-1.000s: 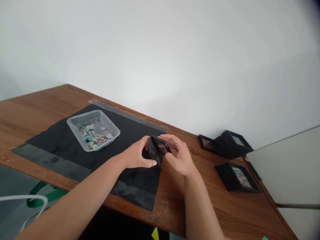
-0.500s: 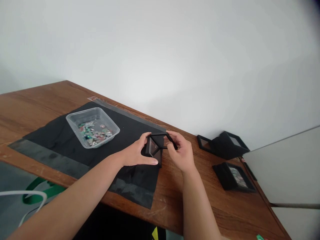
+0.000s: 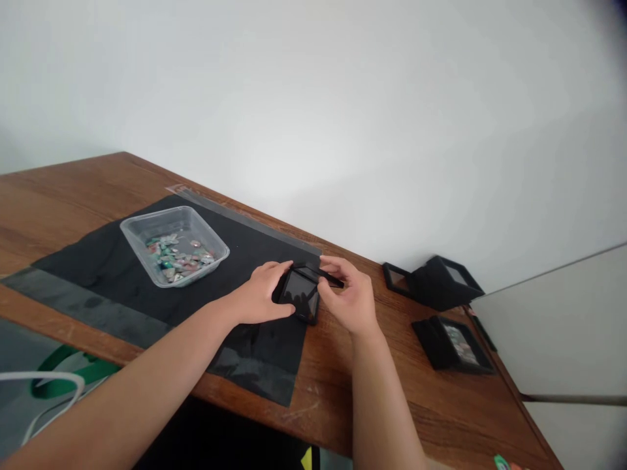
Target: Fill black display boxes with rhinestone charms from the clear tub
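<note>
A small black hinged display frame with a clear, shiny window lies over the right part of the black mat. My left hand grips the lower half from the left side, thumb at the near edge and fingers at the far edge. The upper half is tilted over it at a low angle. My right hand pinches this half between thumb and fingers at its right side. A clear plastic tub with small colourful shiny pieces stands on the mat, left of my hands.
More black frames stand by the wall on the right. Nearer, another frame shows colourful contents behind its window. The wooden table runs along a white wall. A green strap and white cable are at lower left.
My right hand has lowered the upper half of the frame toward the lower half, so the gap is smaller. My left hand still grips the lower half. The view has shifted slightly.
</note>
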